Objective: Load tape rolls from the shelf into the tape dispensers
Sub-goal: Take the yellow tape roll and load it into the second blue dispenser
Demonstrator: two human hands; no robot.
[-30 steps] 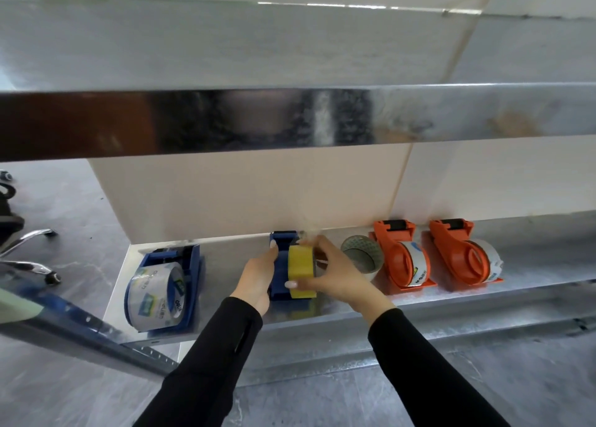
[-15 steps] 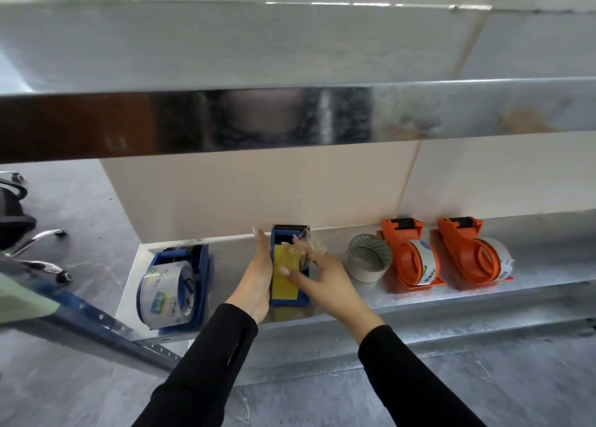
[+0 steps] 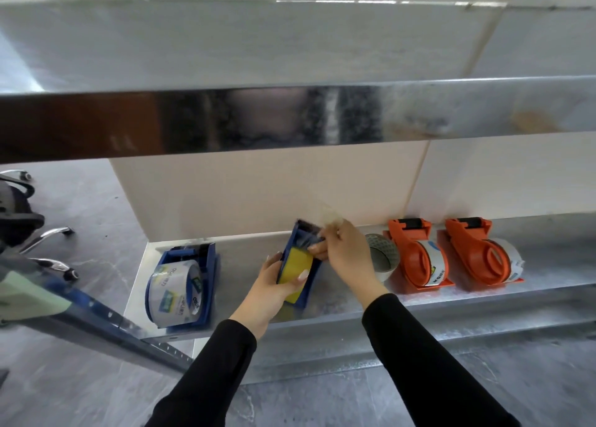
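Observation:
A blue tape dispenser point(image 3: 304, 234) stands on the low metal shelf point(image 3: 245, 259) with a yellow tape roll point(image 3: 295, 262) seated in it. My left hand point(image 3: 277, 280) wraps around the dispenser and roll from the near side, thumb across the roll. My right hand point(image 3: 343, 252) pinches the clear loose tape end point(image 3: 329, 217), stretched up from the dispenser's far end. A loose grey-patterned tape roll point(image 3: 383, 259) lies just behind my right hand.
Another blue dispenser point(image 3: 206, 265) with a printed clear roll stands at the shelf's left end. Two orange dispensers point(image 3: 416, 255) point(image 3: 477, 252) with rolls stand to the right. An upper shelf beam point(image 3: 290, 117) overhangs. An office chair base point(image 3: 48, 236) is on the floor at left.
My left hand has closed around the dispenser and roll, tilting it. My right hand has risen from the roll and pulled the tape end up past the dispenser's far end.

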